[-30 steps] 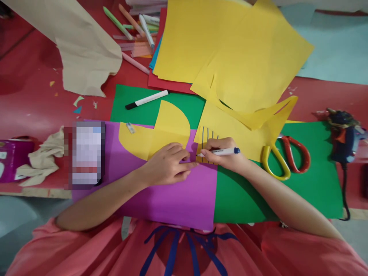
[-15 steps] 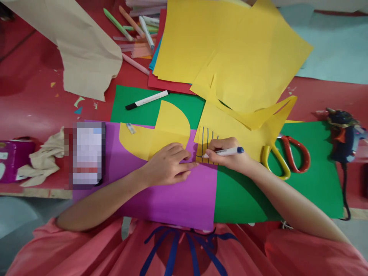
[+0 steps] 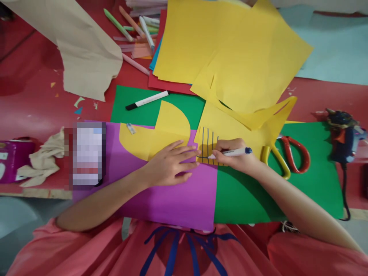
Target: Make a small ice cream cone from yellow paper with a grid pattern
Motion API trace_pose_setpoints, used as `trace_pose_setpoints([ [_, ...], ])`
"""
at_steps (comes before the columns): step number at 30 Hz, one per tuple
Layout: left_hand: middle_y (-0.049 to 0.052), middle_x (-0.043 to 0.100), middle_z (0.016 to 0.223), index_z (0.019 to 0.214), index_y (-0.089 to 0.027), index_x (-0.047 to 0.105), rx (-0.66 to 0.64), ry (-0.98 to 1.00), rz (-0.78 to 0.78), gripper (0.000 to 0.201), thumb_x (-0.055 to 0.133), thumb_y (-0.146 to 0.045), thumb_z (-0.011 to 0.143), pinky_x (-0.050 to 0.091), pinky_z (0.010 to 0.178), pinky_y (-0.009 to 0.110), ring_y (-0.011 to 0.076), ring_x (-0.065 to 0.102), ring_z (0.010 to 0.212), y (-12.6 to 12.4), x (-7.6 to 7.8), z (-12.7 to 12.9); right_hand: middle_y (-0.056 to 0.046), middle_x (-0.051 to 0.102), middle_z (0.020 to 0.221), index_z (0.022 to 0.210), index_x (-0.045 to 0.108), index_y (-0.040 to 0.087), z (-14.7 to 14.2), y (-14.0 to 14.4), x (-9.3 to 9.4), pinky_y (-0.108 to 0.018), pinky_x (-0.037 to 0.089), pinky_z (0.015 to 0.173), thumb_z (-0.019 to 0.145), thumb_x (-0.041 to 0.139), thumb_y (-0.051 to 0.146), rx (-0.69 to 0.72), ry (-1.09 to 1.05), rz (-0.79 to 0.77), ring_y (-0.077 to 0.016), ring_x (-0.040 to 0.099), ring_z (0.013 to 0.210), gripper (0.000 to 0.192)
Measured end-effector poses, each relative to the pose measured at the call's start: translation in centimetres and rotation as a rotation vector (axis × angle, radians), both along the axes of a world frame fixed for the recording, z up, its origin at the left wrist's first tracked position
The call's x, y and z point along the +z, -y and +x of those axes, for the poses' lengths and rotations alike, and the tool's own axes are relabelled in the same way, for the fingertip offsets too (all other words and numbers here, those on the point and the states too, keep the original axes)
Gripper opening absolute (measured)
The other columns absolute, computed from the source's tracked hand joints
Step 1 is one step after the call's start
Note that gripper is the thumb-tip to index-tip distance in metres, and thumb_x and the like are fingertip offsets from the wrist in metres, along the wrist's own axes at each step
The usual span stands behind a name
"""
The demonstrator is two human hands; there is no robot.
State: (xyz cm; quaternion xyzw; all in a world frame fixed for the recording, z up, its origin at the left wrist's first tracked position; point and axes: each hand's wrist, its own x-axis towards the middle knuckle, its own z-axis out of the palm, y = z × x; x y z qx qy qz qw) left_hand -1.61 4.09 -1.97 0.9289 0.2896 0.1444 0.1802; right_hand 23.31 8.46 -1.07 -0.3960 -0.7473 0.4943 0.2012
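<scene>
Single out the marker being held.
The white marker with the blue end, held in the right hand over the lined yellow paper. The black-ended marker lies loose on the green paper, and the pens beyond are untouched.

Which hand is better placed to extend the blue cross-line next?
Right hand, I'd say: it grips the blue-ended white marker, tip at the blue-lined yellow paper piece. The left hand holds no pen; it lies spread over the yellow paper cutout and purple sheet.

The yellow piece [image 3: 210,142] is blue-striped, the blue-ended marker [image 3: 235,152] white.
</scene>
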Motion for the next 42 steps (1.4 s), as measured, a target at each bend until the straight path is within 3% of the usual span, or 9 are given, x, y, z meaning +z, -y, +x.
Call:
trace_pose_setpoints([
  [26, 0.007, 0.063, 0.131, 0.108, -0.023, 0.07, 0.005, 0.005, -0.02, 0.024, 0.054, -0.026, 0.091, 0.035, 0.112, 0.047, 0.0232, 0.053, 0.128, -0.1, 0.1, 0.0, 0.004, 0.047, 0.048, 0.055, 0.046, 0.02, 4.3, 1.0, 0.7, -0.023, 0.03, 0.044, 0.083, 0.056, 0.028, -0.155, 0.207, -0.005, -0.0086, 0.041, 0.046, 0.031],
  [38, 0.007, 0.063, 0.132, 0.11, -0.023, 0.069, 0.005, 0.009, -0.028, 0.024, 0.055, -0.027, 0.091, 0.034, 0.113, 0.047, 0.023, 0.052, 0.128, -0.1, 0.1, -0.1, 0.002, 0.05, 0.046, 0.053, 0.047, 0.02, 4.5, 1.0, 0.9, -0.024, 0.032, 0.044, 0.082, 0.054, 0.027, -0.185, 0.245, 0.011, -0.0102, 0.046, 0.044, 0.03],
  [42, 0.007, 0.062, 0.132, 0.11, -0.023, 0.069, 0.001, 0.007, -0.027, 0.024, 0.055, -0.026, 0.09, 0.035, 0.113, 0.047, 0.0233, 0.052, 0.129, -0.1, 0.0, -0.1, 0.001, 0.054, 0.046, 0.052, 0.052, 0.02, 4.7, 0.9, 0.9, -0.024, 0.034, 0.041, 0.079, 0.057, 0.024, -0.252, 0.168, -0.094, -0.0111, 0.049, 0.044, 0.028],
])
